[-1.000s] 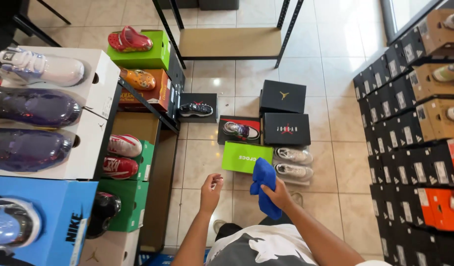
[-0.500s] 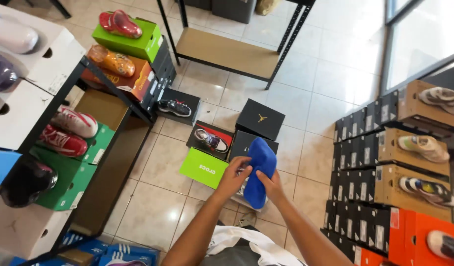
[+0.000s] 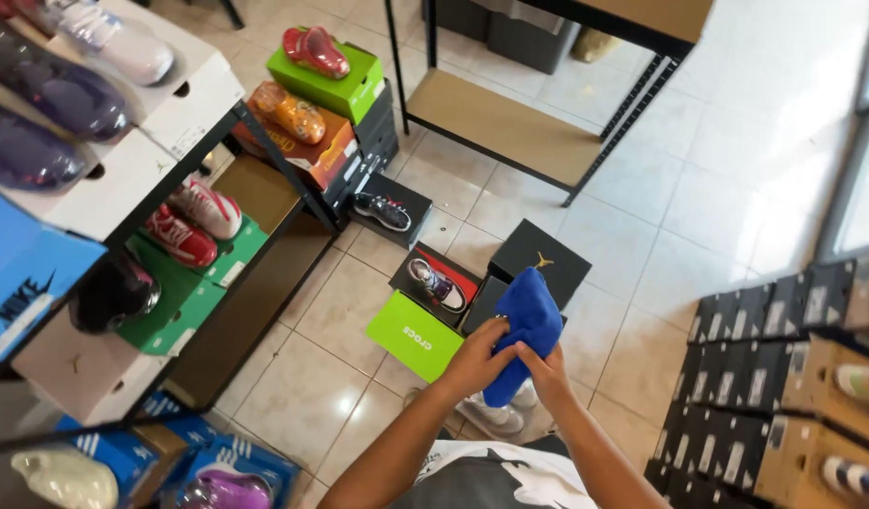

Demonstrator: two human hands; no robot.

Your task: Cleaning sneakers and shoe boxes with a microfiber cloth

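Observation:
A blue cloth (image 3: 521,330) hangs folded in front of me, above the floor boxes. My left hand (image 3: 476,356) grips its left edge and my right hand (image 3: 546,371) pinches its lower right side, so both hands hold the same cloth. Just under it on the tiled floor lie a lime green shoebox (image 3: 413,336), a black box with a sneaker on it (image 3: 435,282) and a closed black shoebox (image 3: 540,263). A pale sneaker (image 3: 491,415) shows below my hands, partly hidden by them.
A black metal rack (image 3: 264,155) on the left carries shoes on white, green, orange and blue boxes. A second rack with a wooden shelf (image 3: 505,123) stands at the back. Stacked black and brown shoeboxes (image 3: 783,377) line the right side.
My left hand, open and apart a second ago, has closed on the blue cloth beside my right hand. My view has turned, so the racks and floor boxes shifted in the frame.

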